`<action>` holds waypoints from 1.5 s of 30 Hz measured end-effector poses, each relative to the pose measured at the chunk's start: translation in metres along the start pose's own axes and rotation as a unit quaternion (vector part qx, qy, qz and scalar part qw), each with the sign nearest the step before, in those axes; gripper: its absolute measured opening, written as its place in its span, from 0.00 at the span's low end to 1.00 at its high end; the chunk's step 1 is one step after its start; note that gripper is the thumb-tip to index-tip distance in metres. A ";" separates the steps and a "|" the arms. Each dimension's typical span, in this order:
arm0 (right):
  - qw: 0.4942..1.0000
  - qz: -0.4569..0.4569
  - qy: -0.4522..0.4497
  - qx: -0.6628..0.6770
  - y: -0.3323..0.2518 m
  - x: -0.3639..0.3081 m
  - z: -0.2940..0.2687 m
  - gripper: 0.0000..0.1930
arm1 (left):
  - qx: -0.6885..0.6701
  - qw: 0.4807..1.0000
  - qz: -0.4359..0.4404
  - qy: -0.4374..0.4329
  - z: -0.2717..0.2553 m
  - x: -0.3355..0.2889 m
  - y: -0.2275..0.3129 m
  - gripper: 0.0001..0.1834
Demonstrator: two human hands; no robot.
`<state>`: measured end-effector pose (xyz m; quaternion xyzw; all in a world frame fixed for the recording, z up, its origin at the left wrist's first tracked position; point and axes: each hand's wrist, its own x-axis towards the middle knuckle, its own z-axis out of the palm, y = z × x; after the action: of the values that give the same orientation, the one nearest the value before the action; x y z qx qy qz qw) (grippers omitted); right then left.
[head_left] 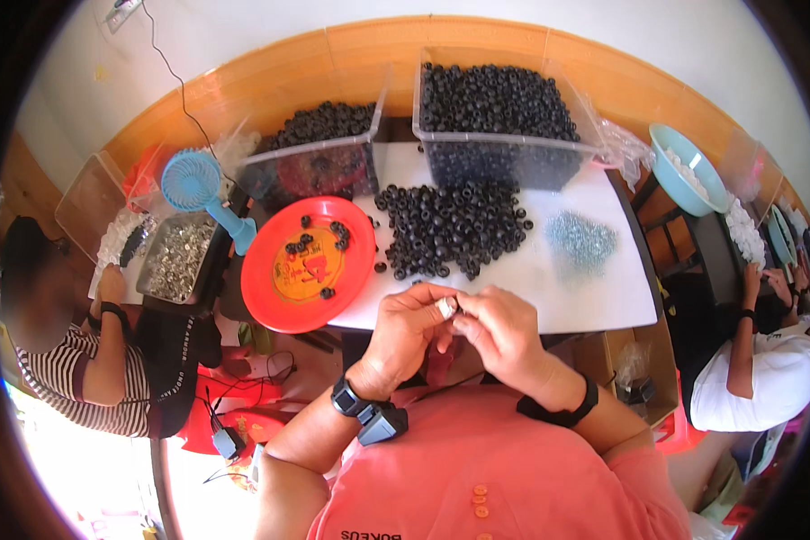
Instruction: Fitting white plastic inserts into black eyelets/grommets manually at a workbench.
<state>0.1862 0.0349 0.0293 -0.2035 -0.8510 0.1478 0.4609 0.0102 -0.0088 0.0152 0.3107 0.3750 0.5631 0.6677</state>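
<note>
My left hand (403, 331) and my right hand (506, 335) meet just beyond the near edge of the white tabletop (562, 301). Both are closed, fingertips pinched together. A small whitish spot (446, 308) shows at the left thumb tip; whether it is a held part or a thumb covering I cannot tell. Whatever lies between the fingers is hidden. Beyond my hands spreads a heap of small black round parts (454, 225), with a pile of tiny silvery pieces (582, 238) to its right. On the left, a red plate (265, 270) holds several black parts.
Two clear plastic bins, a left one (315, 153) and a larger right one (504, 148), stand at the back with black parts. A blue handheld fan (192, 180) stands left, near a tray of metal parts (178, 261). One person (90, 360) sits left, another (756, 378) right.
</note>
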 end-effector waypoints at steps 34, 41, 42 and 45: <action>0.950 -0.040 -0.123 -0.283 0.028 0.003 0.015 0.05 | 0.016 0.995 0.100 0.019 -0.017 -0.008 0.007 0.14; 0.985 0.142 -0.048 0.088 -0.006 0.008 0.007 0.06 | -0.019 0.988 0.144 0.060 0.000 0.011 0.003 0.13; 0.947 0.216 -0.036 0.236 -0.012 0.009 0.009 0.05 | -0.018 0.988 0.144 0.058 0.005 0.015 0.005 0.13; 0.918 0.260 -0.061 0.293 -0.013 0.004 0.021 0.05 | -0.069 0.992 0.098 0.047 0.023 0.021 0.015 0.13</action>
<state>0.1642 0.0237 0.0267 -0.2641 -0.7134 0.5174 0.3920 0.0237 0.0149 0.0364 0.2731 0.3339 0.6643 0.6105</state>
